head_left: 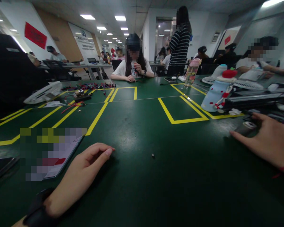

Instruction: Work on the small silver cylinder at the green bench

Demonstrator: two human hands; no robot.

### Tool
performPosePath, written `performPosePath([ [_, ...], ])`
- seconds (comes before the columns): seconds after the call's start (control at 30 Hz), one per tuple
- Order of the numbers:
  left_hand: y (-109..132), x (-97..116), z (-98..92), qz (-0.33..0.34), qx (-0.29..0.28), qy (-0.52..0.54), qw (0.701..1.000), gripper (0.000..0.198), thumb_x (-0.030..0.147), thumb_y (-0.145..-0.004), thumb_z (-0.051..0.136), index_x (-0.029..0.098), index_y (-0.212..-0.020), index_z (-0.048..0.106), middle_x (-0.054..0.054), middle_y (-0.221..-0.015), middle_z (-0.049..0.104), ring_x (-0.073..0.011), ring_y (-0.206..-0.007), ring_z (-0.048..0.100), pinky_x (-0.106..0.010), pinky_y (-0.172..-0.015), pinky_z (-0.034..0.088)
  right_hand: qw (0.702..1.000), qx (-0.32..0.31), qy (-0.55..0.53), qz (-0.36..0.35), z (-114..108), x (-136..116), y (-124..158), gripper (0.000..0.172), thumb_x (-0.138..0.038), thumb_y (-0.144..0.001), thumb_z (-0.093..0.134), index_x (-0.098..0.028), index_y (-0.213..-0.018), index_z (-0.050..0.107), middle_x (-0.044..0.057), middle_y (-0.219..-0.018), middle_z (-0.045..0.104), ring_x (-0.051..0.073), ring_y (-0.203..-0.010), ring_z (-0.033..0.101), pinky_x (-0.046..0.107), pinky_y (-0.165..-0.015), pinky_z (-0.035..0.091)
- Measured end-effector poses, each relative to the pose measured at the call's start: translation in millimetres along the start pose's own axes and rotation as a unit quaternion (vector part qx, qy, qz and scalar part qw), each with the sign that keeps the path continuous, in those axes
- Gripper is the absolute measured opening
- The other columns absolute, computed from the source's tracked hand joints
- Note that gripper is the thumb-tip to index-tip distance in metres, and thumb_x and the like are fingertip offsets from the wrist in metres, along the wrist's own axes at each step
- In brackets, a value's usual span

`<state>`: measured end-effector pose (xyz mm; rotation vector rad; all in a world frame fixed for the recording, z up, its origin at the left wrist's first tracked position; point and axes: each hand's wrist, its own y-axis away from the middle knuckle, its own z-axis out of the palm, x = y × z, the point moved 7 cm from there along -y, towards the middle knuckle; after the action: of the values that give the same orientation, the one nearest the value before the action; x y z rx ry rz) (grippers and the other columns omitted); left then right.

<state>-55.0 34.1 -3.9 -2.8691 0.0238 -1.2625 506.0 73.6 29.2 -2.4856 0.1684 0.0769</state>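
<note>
My left hand (pixel 90 164) rests on the green table beside a phone-like slab (pixel 72 156) with a blurred-out screen. Its thumb lies against the curled fingers, and nothing shows between them. At the right edge, my right hand (pixel 269 135) has thumb and index finger spread around a grey metal cylinder (pixel 246 127). The thumb tip stands off to the cylinder's left; the other fingers are partly hidden. Between my hands, a tiny dark ring-shaped part (pixel 153 155) lies on the tabletop.
Wires and small electronic parts (pixel 80 94) lie at the back left near a white fan (pixel 44 92). A light blue bottle (pixel 211 94) and a clear bottle (pixel 192 74) stand at the back right. Yellow tape (pixel 172 121) marks the table (pixel 132 195). A person (pixel 132 63) sits opposite.
</note>
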Motion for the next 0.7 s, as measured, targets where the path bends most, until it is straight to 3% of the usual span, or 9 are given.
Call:
performPosePath([
  [0.1, 0, 2, 0.6, 0.003, -0.003, -0.001, 1.0, 0.029, 0.056, -0.09, 0.052, 0.03, -0.099, 0.064, 0.004, -0.097, 0.066, -0.0185, -0.091, 0.061, -0.027, -0.081, 0.043, 0.986, 0.061, -0.033, -0.152, -25, -82, 10, 0.085, -0.072, -0.077, 0.052, -0.017, -0.141, 0.037, 0.016, -0.136, 0.044, 0.04, -0.126, 0.041, 0.061, -0.105, 0.032],
  [0.2, 0, 2, 0.6, 0.0, -0.004, -0.003, 1.0, 0.03, 0.056, -0.09, 0.052, 0.03, -0.099, 0.064, 0.003, -0.096, 0.065, -0.0186, -0.091, 0.06, -0.027, -0.081, 0.043, 0.936, -0.093, -0.191, -0.28, -20, -182, 30, 0.054, -0.052, -0.087, 0.055, -0.022, -0.131, 0.048, 0.009, -0.127, 0.053, 0.023, -0.115, 0.051, 0.043, -0.099, 0.044],
  [0.27, 0, 2, 1.1, 0.0, -0.01, 0.0, 1.0, 0.03, 0.056, -0.09, 0.052, 0.03, -0.101, 0.063, 0.003, -0.098, 0.065, -0.0188, -0.093, 0.06, -0.028, -0.081, 0.042, 0.887, -0.204, -0.267, -0.317, -9, -242, 47, 0.046, -0.047, -0.088, 0.056, -0.025, -0.129, 0.053, 0.005, -0.124, 0.055, 0.017, -0.111, 0.053, 0.036, -0.095, 0.046],
  [0.33, 0, 2, 1.5, 0.004, -0.015, 0.001, 1.0, 0.03, 0.055, -0.09, 0.053, 0.031, -0.102, 0.063, 0.003, -0.101, 0.065, -0.019, -0.095, 0.06, -0.028, -0.082, 0.042, 0.849, -0.263, -0.295, -0.351, 1, -288, 60, 0.034, -0.045, -0.089, 0.056, -0.027, -0.118, 0.062, 0.003, -0.116, 0.06, 0.016, -0.105, 0.053, 0.035, -0.091, 0.045],
  [0.4, 0, 2, 1.3, 0.012, -0.016, 0.0, 1.0, 0.029, 0.055, -0.09, 0.052, 0.031, -0.102, 0.063, 0.003, -0.101, 0.065, -0.0191, -0.096, 0.059, -0.028, -0.083, 0.042, 0.83, -0.283, -0.303, -0.374, 5, -311, 64, 0.023, -0.04, -0.091, 0.054, -0.024, -0.102, 0.068, 0.002, -0.104, 0.063, 0.014, -0.096, 0.054, 0.033, -0.086, 0.044],
  [0.47, 0, 3, 1.3, 0.021, -0.017, 0.0, 1.0, 0.028, 0.054, -0.091, 0.052, 0.03, -0.101, 0.064, 0.003, -0.101, 0.064, -0.019, -0.096, 0.059, -0.029, -0.084, 0.041, 0.832, -0.279, -0.319, -0.359, 2, -307, 55, 0.022, -0.035, -0.093, 0.051, -0.021, -0.095, 0.069, 0.002, -0.097, 0.064, 0.012, -0.09, 0.055, 0.03, -0.083, 0.044],
  [0.53, 0, 2, 2.0, 0.025, -0.02, 0.002, 0.999, 0.027, 0.054, -0.091, 0.052, 0.03, -0.1, 0.063, 0.003, -0.1, 0.064, -0.0187, -0.095, 0.059, -0.029, -0.083, 0.041, 0.865, -0.241, -0.318, -0.305, -7, -275, 32, 0.024, -0.035, -0.093, 0.05, -0.02, -0.099, 0.068, 0.003, -0.098, 0.064, 0.011, -0.088, 0.056, 0.026, -0.08, 0.044],
  [0.63, 0, 2, 3.9, 0.025, -0.026, 0.006, 0.999, 0.026, 0.053, -0.092, 0.052, 0.031, -0.099, 0.064, 0.003, -0.1, 0.064, -0.0183, -0.094, 0.059, -0.029, -0.083, 0.042, 0.954, -0.113, -0.215, -0.177, -27, -183, -11, 0.03, -0.04, -0.091, 0.05, -0.019, -0.103, 0.067, 0.004, -0.098, 0.065, 0.012, -0.082, 0.057, 0.026, -0.074, 0.043],
  [0.7, -1, 2, 5.4, 0.026, -0.032, 0.01, 0.999, 0.025, 0.052, -0.092, 0.052, 0.031, -0.098, 0.064, 0.003, -0.103, 0.064, -0.0184, -0.096, 0.059, -0.029, -0.084, 0.042, 0.99, -0.049, -0.088, -0.1, -34, -111, -32, 0.033, -0.043, -0.088, 0.052, -0.018, -0.102, 0.068, 0.007, -0.099, 0.066, 0.014, -0.079, 0.056, 0.029, -0.071, 0.041],
])
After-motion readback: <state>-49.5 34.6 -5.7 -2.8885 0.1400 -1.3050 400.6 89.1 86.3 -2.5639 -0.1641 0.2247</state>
